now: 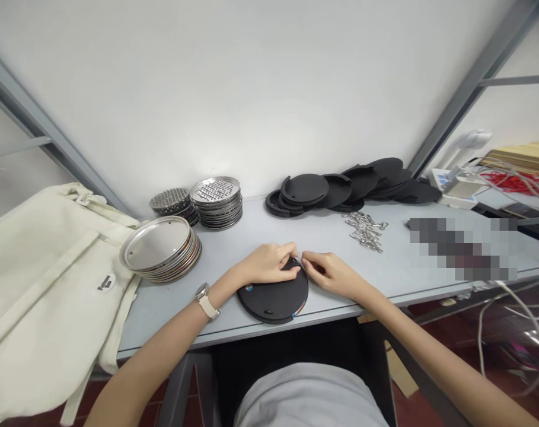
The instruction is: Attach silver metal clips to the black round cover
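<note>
A round black disc-shaped case [273,296] lies flat near the table's front edge, with a coloured strip showing along its lower right rim. My left hand [271,265] rests over its upper part, thumb and forefinger closed at the far right edge. Pinched against the same spot is my right hand [329,273], its fingertips on a small silvery metal clip [298,260], mostly hidden by the fingers. Similar metal clips [366,230] lie in a loose pile farther back on the right.
Round metal plates [156,242] are stacked at the left, before two stacks of perforated grater discs [216,191]. More black cases [305,188] overlap along the wall. A cream bag [51,284] covers the left end; white cables [513,302] hang at the right.
</note>
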The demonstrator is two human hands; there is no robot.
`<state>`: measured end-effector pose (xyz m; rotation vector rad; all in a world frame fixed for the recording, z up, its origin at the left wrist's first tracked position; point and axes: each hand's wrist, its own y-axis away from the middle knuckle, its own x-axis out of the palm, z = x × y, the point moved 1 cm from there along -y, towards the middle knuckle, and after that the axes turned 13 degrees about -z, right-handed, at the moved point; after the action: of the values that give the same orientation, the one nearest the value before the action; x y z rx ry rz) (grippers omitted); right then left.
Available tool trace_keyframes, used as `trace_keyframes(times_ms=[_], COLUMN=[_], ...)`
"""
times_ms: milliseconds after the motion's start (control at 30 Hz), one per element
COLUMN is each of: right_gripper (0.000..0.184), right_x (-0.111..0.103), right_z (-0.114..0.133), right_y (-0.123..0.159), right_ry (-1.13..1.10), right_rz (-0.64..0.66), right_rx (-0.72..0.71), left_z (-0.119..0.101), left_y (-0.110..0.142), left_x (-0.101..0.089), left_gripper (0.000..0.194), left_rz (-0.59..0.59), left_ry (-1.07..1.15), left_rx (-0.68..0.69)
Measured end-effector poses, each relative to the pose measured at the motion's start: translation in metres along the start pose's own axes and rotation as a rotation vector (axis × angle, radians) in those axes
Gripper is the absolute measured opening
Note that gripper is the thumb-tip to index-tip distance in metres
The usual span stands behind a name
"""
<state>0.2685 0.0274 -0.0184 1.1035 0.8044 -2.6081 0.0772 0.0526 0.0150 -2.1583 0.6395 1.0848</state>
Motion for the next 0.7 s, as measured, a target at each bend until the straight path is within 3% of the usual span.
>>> trace_keyframes(times_ms=[700], right_gripper=[0.024], right_x=[0.0019], right_z=[-0.0018], right_y=[0.0003], right_ry=[0.013], right_rz=[-0.021], right_rx=[-0.013], left_z=[0.0022], left_y=[-0.0002], left_x=[0.0009], left_gripper=[0.018], left_rz=[0.006], left_ry=[0.021], left_rx=[0.008])
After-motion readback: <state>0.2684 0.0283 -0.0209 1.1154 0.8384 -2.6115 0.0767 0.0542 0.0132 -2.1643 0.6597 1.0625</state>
